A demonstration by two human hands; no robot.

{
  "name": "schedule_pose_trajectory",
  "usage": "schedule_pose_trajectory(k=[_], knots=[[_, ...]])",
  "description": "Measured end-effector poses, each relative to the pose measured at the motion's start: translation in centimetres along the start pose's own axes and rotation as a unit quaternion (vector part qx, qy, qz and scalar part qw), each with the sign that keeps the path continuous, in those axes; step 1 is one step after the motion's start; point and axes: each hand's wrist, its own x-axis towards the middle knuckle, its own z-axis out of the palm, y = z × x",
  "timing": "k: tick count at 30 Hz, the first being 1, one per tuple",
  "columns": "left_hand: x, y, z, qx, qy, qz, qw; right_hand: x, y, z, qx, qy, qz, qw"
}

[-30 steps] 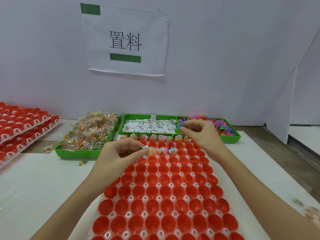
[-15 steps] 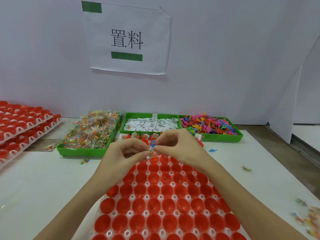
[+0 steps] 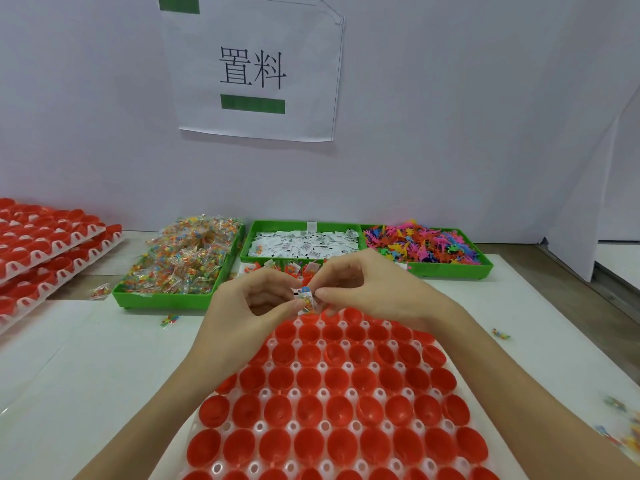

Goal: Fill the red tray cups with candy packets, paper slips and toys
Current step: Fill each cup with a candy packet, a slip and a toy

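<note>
Both hands meet above the far end of the red tray [image 3: 346,393]; the left hand [image 3: 256,306] and the right hand [image 3: 367,289] each keep a narrow pinching grip on one small bundle [image 3: 305,299], a candy packet with a white slip and a blue scrap against it, held between the fingertips; whether the blue scrap is a toy is hard to make out. Just beyond the grip, a few far cups show packets and slips, mostly hidden by the hands; the cups nearer than the grip hold nothing. Farther beyond stand three green bins: candy packets [image 3: 180,261] to the left, paper slips [image 3: 304,242] straight ahead, toys [image 3: 426,244] to the right. Far left of the grip, stacked red trays [image 3: 45,247] are cut off by the frame; loose packets at the desk's [image 3: 86,375] right edge are blurred.
</note>
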Motion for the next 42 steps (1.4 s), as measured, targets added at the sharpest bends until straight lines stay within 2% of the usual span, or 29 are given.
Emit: schedule_pose_trajectory(k=[11, 15, 22, 28, 34, 42], knots=[[-0.5, 2.0, 1.4, -0.05, -0.002, 0.0, 0.999, -1.2, -1.0, -2.9, 0.011, -0.061, -0.023, 0.998], [0.4, 2.7, 2.1, -0.065, -0.02, -0.009, 0.998, -1.4, -0.6, -4.0, 0.01, -0.05, -0.017, 0.999], [4.4, 3.3, 4.3, 0.06, -0.044, 0.035, 0.997, -1.3, 1.2, -6.2, -0.028, 0.015, 0.018, 0.999], [6.4, 2.4, 7.8, 0.229, -0.091, 0.105, 0.963, -1.2, 3.2, -6.8, -0.115, 0.033, 0.08, 0.99], [7.3, 0.8, 8.8, 0.266, -0.111, 0.111, 0.951, -0.6, 4.3, -6.2, -0.185, 0.051, 0.114, 0.975], [7.5, 0.3, 9.0, 0.317, -0.141, 0.081, 0.934, 0.0, 5.0, -5.7, -0.23, 0.05, 0.104, 0.966]])
